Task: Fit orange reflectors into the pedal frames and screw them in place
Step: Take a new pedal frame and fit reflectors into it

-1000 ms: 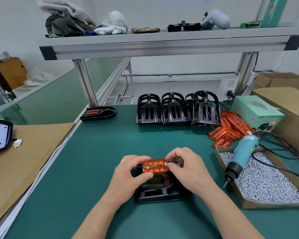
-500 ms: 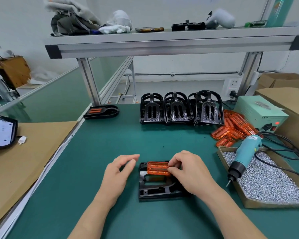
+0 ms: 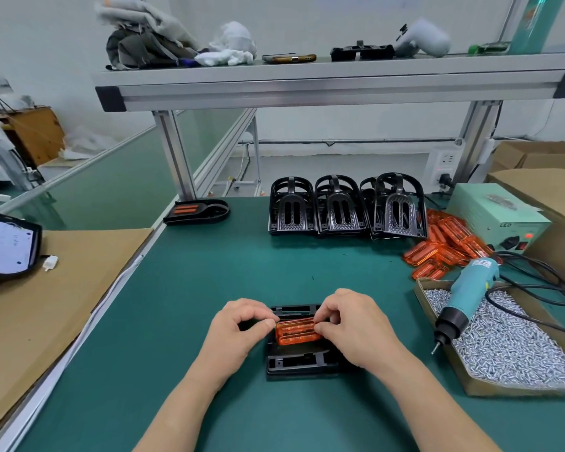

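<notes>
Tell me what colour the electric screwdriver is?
The electric screwdriver is teal with a black nose, in the head view.

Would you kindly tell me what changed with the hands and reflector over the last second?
The left hand, open half a second ago, again pinches the orange reflector; the right hand kept hold. The reflector has shifted from the far end of the pedal frame toward its middle. The screwdriver stayed put.

Orange reflector (oblong, ribbed, translucent) level across the middle of the black pedal frame — the frame itself flat.
</notes>
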`<state>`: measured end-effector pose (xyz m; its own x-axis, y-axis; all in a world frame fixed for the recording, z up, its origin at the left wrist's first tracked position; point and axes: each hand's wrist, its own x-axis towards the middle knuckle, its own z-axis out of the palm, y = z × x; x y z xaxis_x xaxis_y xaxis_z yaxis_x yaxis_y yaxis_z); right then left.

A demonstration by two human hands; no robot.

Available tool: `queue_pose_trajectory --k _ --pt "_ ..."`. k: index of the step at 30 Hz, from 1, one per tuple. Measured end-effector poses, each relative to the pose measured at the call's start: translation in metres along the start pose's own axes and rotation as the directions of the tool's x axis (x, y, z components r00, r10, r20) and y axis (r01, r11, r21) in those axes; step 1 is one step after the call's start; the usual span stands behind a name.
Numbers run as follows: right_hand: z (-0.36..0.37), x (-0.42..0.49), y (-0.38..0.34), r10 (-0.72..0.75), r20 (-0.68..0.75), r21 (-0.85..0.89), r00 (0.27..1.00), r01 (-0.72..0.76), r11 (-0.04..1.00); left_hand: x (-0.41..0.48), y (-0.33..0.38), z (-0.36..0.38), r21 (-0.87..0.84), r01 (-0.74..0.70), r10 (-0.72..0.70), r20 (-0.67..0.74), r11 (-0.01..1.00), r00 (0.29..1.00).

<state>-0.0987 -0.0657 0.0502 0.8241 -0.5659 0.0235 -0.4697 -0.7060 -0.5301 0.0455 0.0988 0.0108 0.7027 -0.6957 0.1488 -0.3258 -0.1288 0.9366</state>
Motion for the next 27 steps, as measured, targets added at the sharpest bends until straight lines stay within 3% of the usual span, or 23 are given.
queue_pose_trajectory --k 4,14,24,27 --pt "0.001 -0.002 -0.001 0.005 -0.009 0.049 1.0 -0.004 0.999 0.0 0.001 0.0 0.023 0.001 -0.001 0.018 1.0 1.0" --pt "-0.002 -0.004 -0.009 -0.049 0.063 -0.098 0.997 0.055 0.994 0.0 0.003 0.001 0.169 -0.002 -0.009 0.063 0.986 0.998" --pt "-0.003 -0.004 -0.024 -0.042 0.096 -0.272 0.994 0.067 0.96 -0.002 0.013 0.014 0.32 -0.167 0.135 0.119 0.933 0.984" --pt "-0.003 -0.003 -0.024 -0.032 0.107 -0.286 0.994 0.062 0.956 0.0 0.017 0.024 0.326 -0.146 0.099 0.156 0.934 0.983"
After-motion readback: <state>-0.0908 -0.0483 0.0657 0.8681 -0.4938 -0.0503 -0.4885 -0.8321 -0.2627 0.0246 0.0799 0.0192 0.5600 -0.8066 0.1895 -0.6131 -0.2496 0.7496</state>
